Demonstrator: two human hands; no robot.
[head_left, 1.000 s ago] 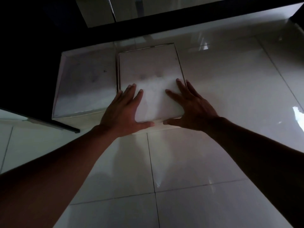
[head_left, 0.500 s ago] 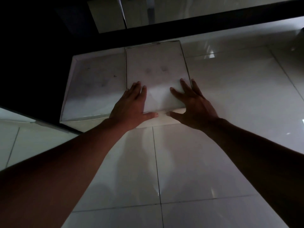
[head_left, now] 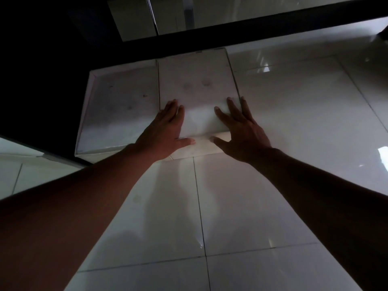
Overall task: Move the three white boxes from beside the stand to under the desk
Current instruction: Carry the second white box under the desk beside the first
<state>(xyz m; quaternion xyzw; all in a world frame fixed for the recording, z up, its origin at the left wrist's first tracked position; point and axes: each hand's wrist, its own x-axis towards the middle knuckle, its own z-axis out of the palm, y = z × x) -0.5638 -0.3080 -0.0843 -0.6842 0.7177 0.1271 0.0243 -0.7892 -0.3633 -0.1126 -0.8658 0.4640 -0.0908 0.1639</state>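
Far left: dark underside and edge of the desk [head_left: 31,70]; its shadow covers the left part of the scene.

Left box [head_left: 119,110]: white, flat, rectangular, matte card with faint smudges and a thin raised rim. It lies on the floor [head_left: 294,122], its far-left part going into the dark beneath the desk. Neither hand touches it.

Right box [head_left: 197,89]: white, flat, smooth top with two faint grey marks. It is touching or just beside the left box along one long edge. Its long axis runs away from the person, toward the dark band at the top of the view. A third box is not visible here.

Left hand [head_left: 165,131]: palm flat on the near left part of the right box, fingers [head_left: 174,106] extended and close together, thumb laid along the near edge.

Right hand [head_left: 241,131]: palm flat on the near right corner, fingers spread, thumb along the near edge, outer fingers overhanging the right side. Neither hand grips; both press down. Both are about equally near.

Judgement: the box lies directly ahead of the fingertips, so the coming move is a forward slide along its long axis. The glossy tile should offer low friction.
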